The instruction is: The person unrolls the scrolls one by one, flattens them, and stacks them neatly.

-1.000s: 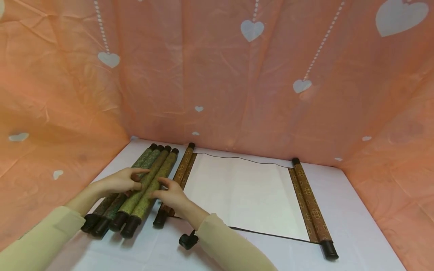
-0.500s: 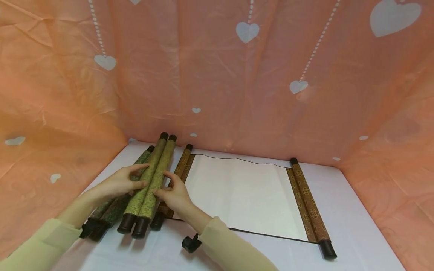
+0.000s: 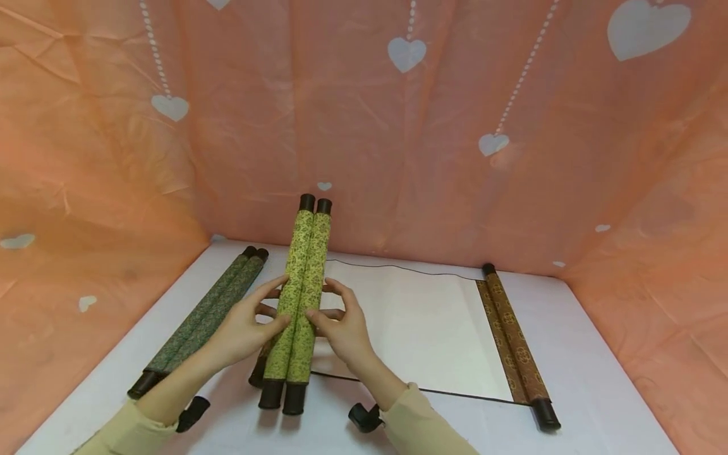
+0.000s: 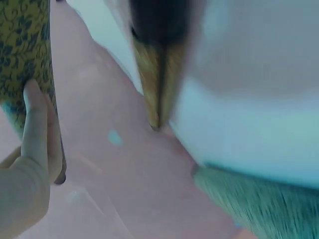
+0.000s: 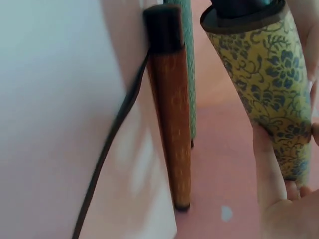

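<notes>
- In the head view, a yellow-green double roll (image 3: 298, 297) is seen left of centre, held up over the left end of a white sheet (image 3: 409, 328).
- Its left side is pinched between thumb and fingers by the left hand (image 3: 244, 332); its right side is pinched likewise by the right hand (image 3: 347, 332).
- In the head view, the sheet's left roller is mostly hidden behind the held roll; in the right wrist view that brown roller (image 5: 172, 119) is shown along its length, capped in black.
- Dark floral sprigs on a yellow ground are plainly shown by the right wrist view; in the head view they are reduced to specks.
- In the left wrist view, only part of the roll is caught, at the upper left edge.
- In the head view, the roll's long axis is pointed steeply up the frame, its top leaned slightly right; both halves are laid side by side.
- A dark green double roll (image 3: 205, 313) is rested at left on a white-covered table (image 3: 574, 354).
- The space is enclosed by creased orange-pink cloth (image 3: 364, 126), printed with pale hearts.
</notes>
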{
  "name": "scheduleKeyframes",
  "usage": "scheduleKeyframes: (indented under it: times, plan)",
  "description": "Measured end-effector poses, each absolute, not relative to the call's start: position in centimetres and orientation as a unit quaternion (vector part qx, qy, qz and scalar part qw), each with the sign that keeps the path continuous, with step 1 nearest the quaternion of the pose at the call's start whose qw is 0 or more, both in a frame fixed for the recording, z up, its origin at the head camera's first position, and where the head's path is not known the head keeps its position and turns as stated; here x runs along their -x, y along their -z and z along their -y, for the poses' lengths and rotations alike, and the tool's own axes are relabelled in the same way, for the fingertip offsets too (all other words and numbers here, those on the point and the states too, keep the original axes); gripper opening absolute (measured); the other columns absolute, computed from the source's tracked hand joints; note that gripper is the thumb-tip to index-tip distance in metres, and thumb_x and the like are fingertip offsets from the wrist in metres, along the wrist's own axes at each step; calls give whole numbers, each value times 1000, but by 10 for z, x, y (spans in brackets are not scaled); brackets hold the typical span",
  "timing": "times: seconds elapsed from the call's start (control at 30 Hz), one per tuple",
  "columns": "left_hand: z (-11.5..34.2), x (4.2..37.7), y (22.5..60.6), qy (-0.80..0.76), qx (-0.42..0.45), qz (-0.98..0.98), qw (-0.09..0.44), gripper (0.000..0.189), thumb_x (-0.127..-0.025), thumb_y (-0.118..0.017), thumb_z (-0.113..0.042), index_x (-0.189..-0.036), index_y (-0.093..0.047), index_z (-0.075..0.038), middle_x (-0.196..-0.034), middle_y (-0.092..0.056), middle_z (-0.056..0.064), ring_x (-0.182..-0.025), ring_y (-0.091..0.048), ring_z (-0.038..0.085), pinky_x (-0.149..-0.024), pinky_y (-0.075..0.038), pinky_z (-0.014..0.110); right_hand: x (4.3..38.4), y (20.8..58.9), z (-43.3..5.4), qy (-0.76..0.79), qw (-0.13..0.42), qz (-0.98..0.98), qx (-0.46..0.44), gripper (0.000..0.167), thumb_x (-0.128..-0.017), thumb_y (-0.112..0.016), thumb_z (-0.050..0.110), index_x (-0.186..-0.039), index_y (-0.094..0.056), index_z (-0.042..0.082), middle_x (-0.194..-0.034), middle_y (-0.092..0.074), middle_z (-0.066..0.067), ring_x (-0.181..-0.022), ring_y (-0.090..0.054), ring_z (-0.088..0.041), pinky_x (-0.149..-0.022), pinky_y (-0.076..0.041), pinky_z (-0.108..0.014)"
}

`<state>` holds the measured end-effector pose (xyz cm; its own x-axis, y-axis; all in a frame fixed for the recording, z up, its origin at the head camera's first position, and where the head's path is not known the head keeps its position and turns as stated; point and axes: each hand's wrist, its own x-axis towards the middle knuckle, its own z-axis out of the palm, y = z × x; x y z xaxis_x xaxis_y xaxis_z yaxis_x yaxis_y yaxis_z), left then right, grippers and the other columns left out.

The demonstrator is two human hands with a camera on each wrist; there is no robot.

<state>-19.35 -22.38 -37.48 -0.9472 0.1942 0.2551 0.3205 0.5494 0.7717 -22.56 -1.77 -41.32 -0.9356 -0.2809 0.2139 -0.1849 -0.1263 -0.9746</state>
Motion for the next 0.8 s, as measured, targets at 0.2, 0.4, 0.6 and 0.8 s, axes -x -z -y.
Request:
scheduleKeyframes:
  times: [0.2, 0.4, 0.6, 0.8]
  plan:
    - [185, 190, 389, 487, 185, 848, 96, 74, -95, -74, 0, -160, -40, -9, -143, -54, 24, -97, -65, 24, -74, -59, 28, 220, 413, -23, 710, -6, -680, 184, 72, -95, -77, 8, -158, -42, 16, -148, -45, -12, -112, -67, -31, -76, -62, -36]
    - [148, 190, 401, 516, 217, 822, 104, 77, -93, -74, 5, -160, -41, -14, -142, -54, 19, -101, -66, 25, -77, -60, 27, 214, 412, -60, 683, -43, -702, 197, 80, -94, -78, 7, -162, -39, 21, -153, -43, -10, -109, -66, -32, -77, -62, -34]
    - [115, 193, 407, 534, 242, 805, 88, 77, -94, -73, 3, -160, -38, -16, -148, -50, 13, -105, -63, 24, -80, -60, 29, 209, 413, -93, 664, -84, -721, 183, 84, -92, -79, 4, -163, -37, 19, -152, -46, -12, -100, -68, -25, -71, -62, -33]
    - [91, 206, 408, 524, 262, 805, 88, 74, -94, -71, 2, -158, -37, -13, -148, -47, 13, -102, -58, 20, -74, -57, 30, 214, 407, -113, 628, -134, -748, 168, 85, -91, -82, 7, -163, -38, 19, -146, -51, -14, -91, -72, -27, -67, -62, -33]
